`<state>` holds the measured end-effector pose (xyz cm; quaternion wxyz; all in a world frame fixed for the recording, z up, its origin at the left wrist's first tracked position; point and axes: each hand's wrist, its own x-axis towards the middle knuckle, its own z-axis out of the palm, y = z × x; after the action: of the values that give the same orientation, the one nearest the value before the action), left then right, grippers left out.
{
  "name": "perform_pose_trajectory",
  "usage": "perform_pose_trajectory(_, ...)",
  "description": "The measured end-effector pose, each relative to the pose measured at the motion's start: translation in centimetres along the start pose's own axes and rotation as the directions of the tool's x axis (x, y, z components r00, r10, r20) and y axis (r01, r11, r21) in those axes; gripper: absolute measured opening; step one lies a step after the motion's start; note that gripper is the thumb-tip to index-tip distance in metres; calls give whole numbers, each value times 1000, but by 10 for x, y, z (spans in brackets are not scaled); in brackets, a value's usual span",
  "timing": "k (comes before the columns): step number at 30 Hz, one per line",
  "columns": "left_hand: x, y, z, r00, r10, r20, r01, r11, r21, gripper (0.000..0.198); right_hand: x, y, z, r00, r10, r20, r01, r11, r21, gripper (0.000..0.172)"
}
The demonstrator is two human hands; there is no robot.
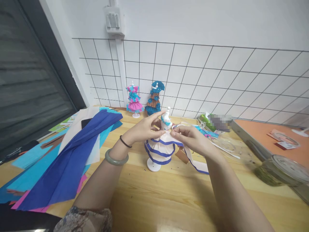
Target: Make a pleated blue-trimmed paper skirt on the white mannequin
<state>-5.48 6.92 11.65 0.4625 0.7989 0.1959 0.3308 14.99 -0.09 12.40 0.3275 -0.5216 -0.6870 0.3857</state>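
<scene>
A small white mannequin point(166, 121) on a round white base stands on the wooden table point(154, 193). It wears a tiered paper skirt point(159, 149), pale pink with blue edging. My left hand point(144, 129) holds the mannequin's waist from the left, its index finger stretched toward the bust. My right hand point(190, 137) pinches a pink, blue-edged paper strip point(196, 162) against the waist; the strip trails down to the table on the right.
Blue, cyan, pink and cream paper sheets point(65, 161) are piled at the left. Two dressed mannequins, a pink one point(134, 99) and a teal and brown one point(154, 98), stand by the wire grid point(217, 80). An orange tray point(270, 135) and a clear jar point(285, 170) lie at the right.
</scene>
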Motion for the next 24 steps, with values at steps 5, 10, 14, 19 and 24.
perform_pose_trajectory(5, -1, -2, 0, 1000, 6, 31, -5, 999, -41, 74, -1, 1, 4, 998, -38, -51, 28, 985, -170, 27)
perform_pose_trajectory(10, -2, 0, -2, 998, -22, 64, 26, 998, -64, 76, -1, 3, 3, 998, -61, 7, 61, 990, -126, 29)
perform_pose_trajectory(14, -2, 1, -3, 996, -35, 77, 41, 996, -84, 78, -1, 2, 2, 996, -81, 40, 82, 996, -22, 34)
perform_pose_trajectory(19, -2, -1, -3, 997, -23, 77, 31, 994, -105, 78, 0, 2, 6, 998, -68, 10, 68, 998, 1, 36)
perform_pose_trajectory(24, -2, -5, -4, 996, -22, 82, 33, 991, -128, 77, -3, -2, 8, 995, -69, -65, 65, 995, -74, 30)
